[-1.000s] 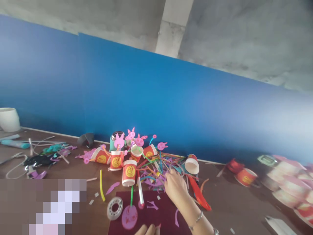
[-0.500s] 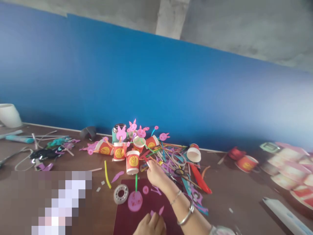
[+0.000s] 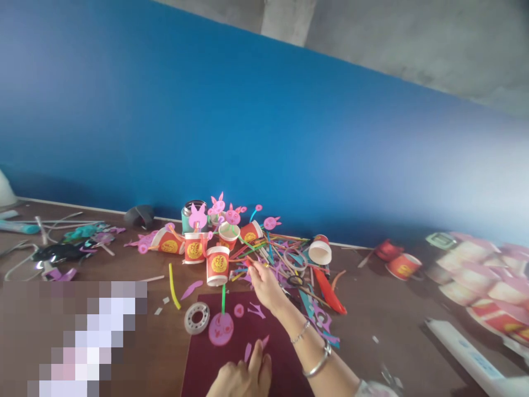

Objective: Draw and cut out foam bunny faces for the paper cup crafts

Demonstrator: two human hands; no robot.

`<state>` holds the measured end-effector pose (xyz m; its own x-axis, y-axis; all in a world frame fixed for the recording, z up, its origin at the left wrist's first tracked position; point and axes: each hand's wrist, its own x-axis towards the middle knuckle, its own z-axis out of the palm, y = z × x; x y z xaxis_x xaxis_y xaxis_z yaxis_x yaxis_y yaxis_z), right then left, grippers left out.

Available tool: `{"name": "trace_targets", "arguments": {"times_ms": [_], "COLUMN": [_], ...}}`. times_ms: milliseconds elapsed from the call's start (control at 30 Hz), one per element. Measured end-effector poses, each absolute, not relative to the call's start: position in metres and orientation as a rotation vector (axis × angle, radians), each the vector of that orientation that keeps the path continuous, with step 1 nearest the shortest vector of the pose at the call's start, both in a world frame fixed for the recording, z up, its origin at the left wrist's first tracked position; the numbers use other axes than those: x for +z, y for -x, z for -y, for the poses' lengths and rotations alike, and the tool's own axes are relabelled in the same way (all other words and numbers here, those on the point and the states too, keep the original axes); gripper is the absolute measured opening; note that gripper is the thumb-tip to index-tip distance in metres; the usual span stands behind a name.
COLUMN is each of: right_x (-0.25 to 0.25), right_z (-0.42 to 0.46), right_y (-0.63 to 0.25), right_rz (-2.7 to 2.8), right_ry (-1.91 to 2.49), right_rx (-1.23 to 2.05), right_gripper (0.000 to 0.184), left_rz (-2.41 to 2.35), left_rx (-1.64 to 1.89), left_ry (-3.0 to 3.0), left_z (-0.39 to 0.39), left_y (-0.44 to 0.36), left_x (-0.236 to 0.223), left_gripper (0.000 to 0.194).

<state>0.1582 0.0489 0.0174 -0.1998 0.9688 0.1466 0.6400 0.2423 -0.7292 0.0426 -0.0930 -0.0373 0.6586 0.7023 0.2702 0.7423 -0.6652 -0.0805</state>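
My right hand [image 3: 268, 286] reaches over the near side of a pile of coloured strips [image 3: 276, 256], its fingers closed round a thin red stick [image 3: 248, 262]; the exact kind is unclear. Low in the view, my left hand [image 3: 243, 375] rests on a maroon board [image 3: 202, 366], index finger stretched out beside two pink ear-shaped pieces [image 3: 248, 352]. A round pink face cutout [image 3: 221, 329] on a green straw [image 3: 223, 300] lies on the board. The straw runs up to a red paper cup [image 3: 217, 264]. A small pink disc [image 3: 238, 310] and a forked pink piece [image 3: 257, 311] lie nearby.
A tape roll [image 3: 197, 318] sits at the board's left edge. Behind are red cups [image 3: 195, 248] with pink animal cutouts [image 3: 198, 216]. Stacked cups and bowls [image 3: 487, 275] and a long white box [image 3: 460, 350] stand right. A blue partition [image 3: 248, 121] closes the back.
The view has shifted, so the table things sit further left and higher. My left index finger now stretches forward beside the ear pieces. My right hand stays by the pile, slightly further right.
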Motion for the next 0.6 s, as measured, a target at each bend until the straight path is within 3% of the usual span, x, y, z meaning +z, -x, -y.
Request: {"name": "trace_targets", "arguments": {"times_ms": [333,433,533,600], "right_x": [0.022,0.030,0.035,0.036], "right_z": [-0.046,-0.039,-0.030,-0.021], "right_y": [-0.152,-0.160,-0.174,-0.186], "right_rz": [2.072,2.068,2.026,1.902], "right_ry": [1.529,1.504,1.367,1.393], "right_rx": [0.722,0.731,0.885,1.128], "right_gripper": [0.028,0.040,0.043,0.040], "left_rz": [1.088,1.133,1.187,1.226], "left_rx": [-0.192,-0.076,-0.080,-0.088], "left_ry": [2.820,2.913,2.949,2.943], "left_z": [0.078,0.075,0.073,0.072], "left_y": [-0.040,-0.039,-0.037,-0.036], "left_x": [-0.047,-0.031,-0.015,-0.008], "left_gripper": [0.046,0.044,0.050,0.043]}}
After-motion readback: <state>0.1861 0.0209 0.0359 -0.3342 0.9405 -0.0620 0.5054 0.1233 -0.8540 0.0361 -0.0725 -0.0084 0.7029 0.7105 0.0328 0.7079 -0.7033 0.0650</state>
